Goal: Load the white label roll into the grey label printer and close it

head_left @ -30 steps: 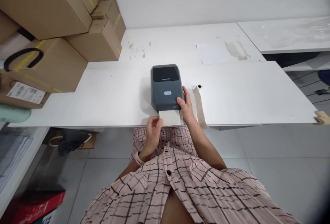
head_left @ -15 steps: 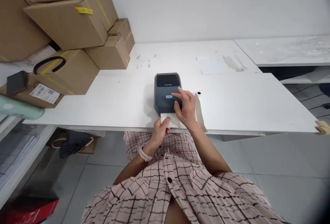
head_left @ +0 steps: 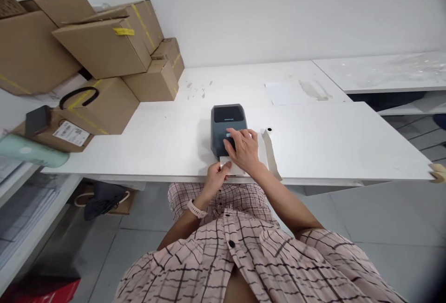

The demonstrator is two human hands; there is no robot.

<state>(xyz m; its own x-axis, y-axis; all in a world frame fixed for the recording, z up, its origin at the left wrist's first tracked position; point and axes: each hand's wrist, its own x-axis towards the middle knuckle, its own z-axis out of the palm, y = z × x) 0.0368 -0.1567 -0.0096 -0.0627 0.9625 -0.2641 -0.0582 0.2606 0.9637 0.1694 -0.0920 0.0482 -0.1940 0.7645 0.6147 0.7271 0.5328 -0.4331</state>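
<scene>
A dark blue-grey label printer (head_left: 219, 131) stands near the front edge of the white table, with a light button on its lid. White label paper (head_left: 237, 169) sticks out from its front. My left hand (head_left: 215, 177) pinches the paper's left part between thumb and fingers. My right hand (head_left: 245, 149) lies over the lid's right side, fingers apart, the fingertips at the button and partly covering it. Right of the printer lies a curled strip of backing paper (head_left: 271, 156), and a small white roll (head_left: 269, 130) with a dark core touches its far end.
Cardboard boxes (head_left: 101, 45) with yellow tape are stacked at the left of the white table (head_left: 324, 145). A mint-green cylinder (head_left: 35, 149) lies by the left edge. A white sheet (head_left: 278, 93) lies toward the back. Clear plastic (head_left: 400, 68) covers the surface at far right.
My right hand has moved left and slightly down over the printer lid, its fingers now over the button. My left hand stays on the paper. The view has shifted slightly.
</scene>
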